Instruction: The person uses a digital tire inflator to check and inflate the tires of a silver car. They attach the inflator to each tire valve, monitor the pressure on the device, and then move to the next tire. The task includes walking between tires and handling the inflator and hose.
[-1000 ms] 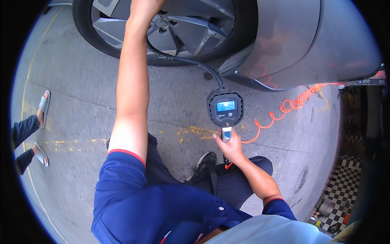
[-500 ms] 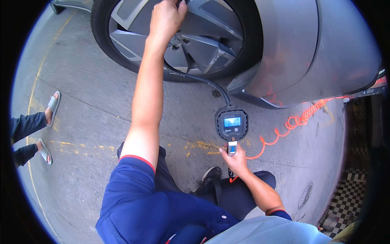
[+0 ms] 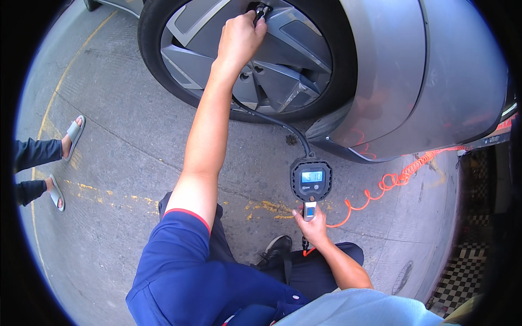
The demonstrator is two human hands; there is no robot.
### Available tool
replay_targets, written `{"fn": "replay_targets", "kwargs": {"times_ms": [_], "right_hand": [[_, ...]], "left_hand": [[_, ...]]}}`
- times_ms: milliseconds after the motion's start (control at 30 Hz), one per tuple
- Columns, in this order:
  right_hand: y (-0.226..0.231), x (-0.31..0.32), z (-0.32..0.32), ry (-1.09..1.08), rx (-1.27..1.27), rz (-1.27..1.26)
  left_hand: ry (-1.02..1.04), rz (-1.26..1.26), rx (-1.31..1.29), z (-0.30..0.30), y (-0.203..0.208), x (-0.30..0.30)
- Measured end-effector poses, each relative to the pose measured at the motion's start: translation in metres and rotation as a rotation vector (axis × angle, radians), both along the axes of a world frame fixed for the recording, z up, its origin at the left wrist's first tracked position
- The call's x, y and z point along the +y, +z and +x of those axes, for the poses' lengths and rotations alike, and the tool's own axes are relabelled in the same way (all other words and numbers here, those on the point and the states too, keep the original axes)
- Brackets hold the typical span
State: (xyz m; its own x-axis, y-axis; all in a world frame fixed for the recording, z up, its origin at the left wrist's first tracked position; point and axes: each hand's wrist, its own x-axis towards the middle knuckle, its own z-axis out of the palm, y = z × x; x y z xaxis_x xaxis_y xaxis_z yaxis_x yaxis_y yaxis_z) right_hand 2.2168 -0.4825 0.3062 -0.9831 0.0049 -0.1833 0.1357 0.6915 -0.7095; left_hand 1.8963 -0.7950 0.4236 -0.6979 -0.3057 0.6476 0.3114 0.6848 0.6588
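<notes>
At a wheel (image 3: 274, 68), the left hand (image 3: 240, 38) pinches a hose connector (image 3: 261, 12) and the right hand (image 3: 314, 228) grips a gauge (image 3: 311, 186), likely checking pressure, next needing steadiness.

Soft, bright light falls evenly on the floor (image 3: 125, 179) around the right hand (image 3: 314, 227). Up and right of that hand, the car (image 3: 389, 76) has a pale sheen and mirrors the hose (image 3: 403, 177); just above the hand, a screen (image 3: 312, 177) glows blue. Far right of it, tiles (image 3: 462, 271) sit dim. Far left, a yellow line (image 3: 60, 81) curves with lens distortion.
</notes>
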Motion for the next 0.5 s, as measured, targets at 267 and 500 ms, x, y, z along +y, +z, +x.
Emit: {"fn": "replay_targets", "kwargs": {"times_ms": [267, 500], "right_hand": [[-0.001, 0.001, -0.001, 0.011, 0.015, -0.001], [-0.004, 0.000, 0.001, 0.002, 0.041, 0.008]], "left_hand": [[-0.005, -0.011, -0.023, -0.002, -0.001, -0.002], [-0.034, 0.000, 0.023, 0.003, 0.011, -0.001]]}}
